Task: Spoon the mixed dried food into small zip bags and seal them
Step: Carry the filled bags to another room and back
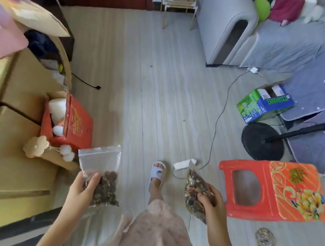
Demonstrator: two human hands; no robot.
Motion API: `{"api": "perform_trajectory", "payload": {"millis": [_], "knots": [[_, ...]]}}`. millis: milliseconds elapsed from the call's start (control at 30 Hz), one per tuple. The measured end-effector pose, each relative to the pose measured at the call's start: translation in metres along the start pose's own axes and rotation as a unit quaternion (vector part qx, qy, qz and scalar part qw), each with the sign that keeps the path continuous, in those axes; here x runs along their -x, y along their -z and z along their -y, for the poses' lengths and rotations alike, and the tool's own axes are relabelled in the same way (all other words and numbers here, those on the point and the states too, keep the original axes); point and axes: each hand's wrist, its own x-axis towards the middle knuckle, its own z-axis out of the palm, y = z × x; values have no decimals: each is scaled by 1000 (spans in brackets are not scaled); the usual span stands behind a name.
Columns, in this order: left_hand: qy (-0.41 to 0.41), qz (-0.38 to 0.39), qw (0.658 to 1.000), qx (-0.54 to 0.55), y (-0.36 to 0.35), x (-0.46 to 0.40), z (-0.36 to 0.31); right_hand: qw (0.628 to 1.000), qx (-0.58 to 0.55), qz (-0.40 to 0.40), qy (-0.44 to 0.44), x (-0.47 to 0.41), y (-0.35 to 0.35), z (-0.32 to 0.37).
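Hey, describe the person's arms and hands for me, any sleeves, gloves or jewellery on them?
Both forearms are bare up to the frame edge, with no sleeves in view. The left hand and right hand wear no gloves, and no rings, watch or bracelets show. The nails look short and plain, though the picture is soft.

left bag (100,173): clear zip bag, upright, dark dried mix filling lower half, top empty, held above floor
right bag (197,194): clear, packed full with mixed dried food, tilted, held

One head-worn wide view; looks steeply down over the floor (162,82); hands near its bottom edge.
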Motion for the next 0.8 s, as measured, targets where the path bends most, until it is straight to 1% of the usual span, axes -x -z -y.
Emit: {"api": "perform_trajectory", "payload": {"millis": [133, 367, 500, 633, 733, 800], "knots": [[4, -19, 1000, 3, -34, -62, -39, 1000, 5, 5, 9, -73, -15, 56], [-6, -14, 1000, 24, -73, -162, -120, 999, 9, 20, 32, -181, -41, 154], [-8, -33, 999, 31, -85, -213, -151, 999, 14, 19, 27, -238, -63, 193], [-3, -39, 999, 10, -98, -268, -177, 1000, 20, 11, 17, -296, -90, 227], [3, -42, 999, 4, -111, -324, -206, 1000, 24, -2, 14, -344, -113, 255], [-7, -29, 1000, 1, -119, -370, -233, 1000, 23, -6, 15, -378, -131, 277]]}}
